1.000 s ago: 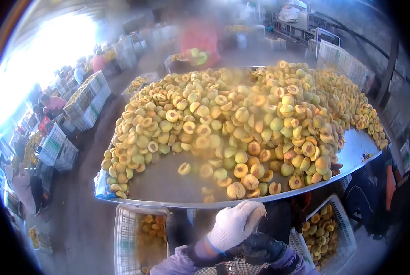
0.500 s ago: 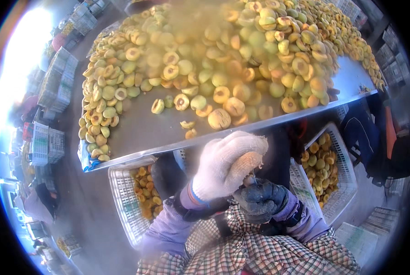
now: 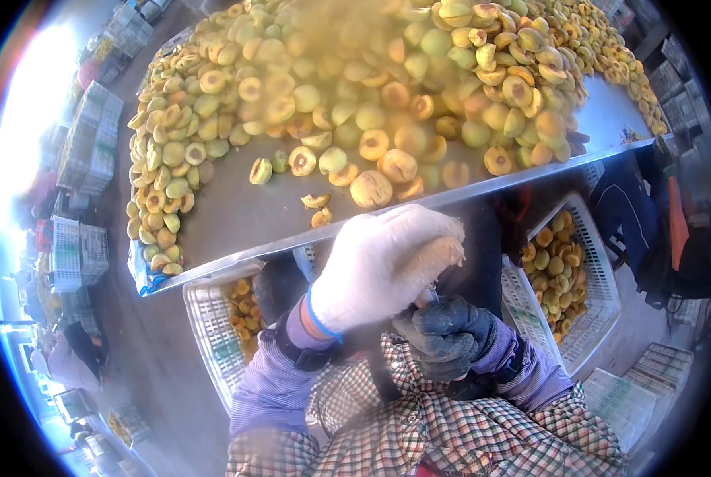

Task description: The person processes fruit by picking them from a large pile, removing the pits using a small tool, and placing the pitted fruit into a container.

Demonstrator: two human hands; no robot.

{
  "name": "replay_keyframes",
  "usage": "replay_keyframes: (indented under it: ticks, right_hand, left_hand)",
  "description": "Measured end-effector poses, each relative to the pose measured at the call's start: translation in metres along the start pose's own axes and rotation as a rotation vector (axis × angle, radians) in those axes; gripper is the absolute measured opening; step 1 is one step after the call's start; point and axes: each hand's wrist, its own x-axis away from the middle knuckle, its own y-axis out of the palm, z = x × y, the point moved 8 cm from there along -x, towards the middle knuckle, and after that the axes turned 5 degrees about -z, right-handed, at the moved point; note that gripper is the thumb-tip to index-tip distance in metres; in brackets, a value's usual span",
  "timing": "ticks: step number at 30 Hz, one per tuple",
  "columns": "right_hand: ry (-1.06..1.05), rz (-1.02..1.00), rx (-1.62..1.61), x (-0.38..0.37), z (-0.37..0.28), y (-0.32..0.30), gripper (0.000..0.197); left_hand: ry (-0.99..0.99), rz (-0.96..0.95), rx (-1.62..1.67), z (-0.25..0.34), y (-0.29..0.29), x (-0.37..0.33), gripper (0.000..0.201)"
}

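My left hand (image 3: 383, 266), in a white knit glove with stained fingertips, is raised in front of the table's near edge. Its fingers are curled together, and whatever lies inside them is hidden. Just below it, my right hand (image 3: 448, 338) in a dark glove is closed. A small pale, shiny piece (image 3: 426, 297) sticks up from it toward the left fingers; its kind does not show. Beyond both hands, a heap of halved yellow-green fruit (image 3: 308, 99), like peaches or apricots, covers much of the metal table (image 3: 236, 199). Some halves show brown, hollowed centres.
A white plastic crate (image 3: 204, 326) of fruit halves stands below the table at left, and another crate (image 3: 602, 294) at right. Stacked crates (image 3: 89, 135) line the far left. Someone in dark clothing (image 3: 630, 222) is at the right. The table has a raised metal rim (image 3: 491, 185).
My left hand has turned, showing more of its back, and shifted slightly left. My right hand has moved a little left and down. The view has shifted slightly.
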Motion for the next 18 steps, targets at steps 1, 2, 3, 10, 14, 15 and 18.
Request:
replay_keyframes:
  ticks: [1, 2, 3, 10, 14, 15, 18]
  right_hand:
    - [-0.014, -0.068, -0.044, -0.002, 0.001, 0.002, 0.031]
    - [-0.026, -0.137, -0.089, -0.003, 0.001, 0.005, 0.030]
    - [-0.038, -0.096, -0.107, -0.002, 0.002, 0.003, 0.031]
    - [0.031, -0.077, -0.051, -0.001, 0.005, -0.001, 0.035]
    - [0.082, -0.145, -0.288, -0.008, 0.002, 0.001, 0.036]
    - [0.083, -0.122, -0.430, -0.006, 0.001, -0.001, 0.036]
    - [-0.016, -0.004, -0.019, 0.002, -0.014, -0.015, 0.032]
  left_hand:
    - [0.136, 0.027, -0.077, 0.007, -0.001, -0.002, 0.014]
    - [0.272, 0.057, -0.156, 0.011, -0.002, -0.002, 0.014]
    - [0.407, 0.085, -0.236, 0.014, -0.003, 0.001, 0.013]
    - [0.322, 0.175, 0.469, -0.022, 0.007, 0.007, 0.034]
    - [-0.075, 0.400, 1.134, -0.065, 0.014, 0.016, 0.034]
    - [-0.035, 0.523, 0.751, -0.069, -0.004, 0.024, 0.037]
    - [0.090, 0.929, 0.345, -0.092, -0.077, 0.090, 0.026]
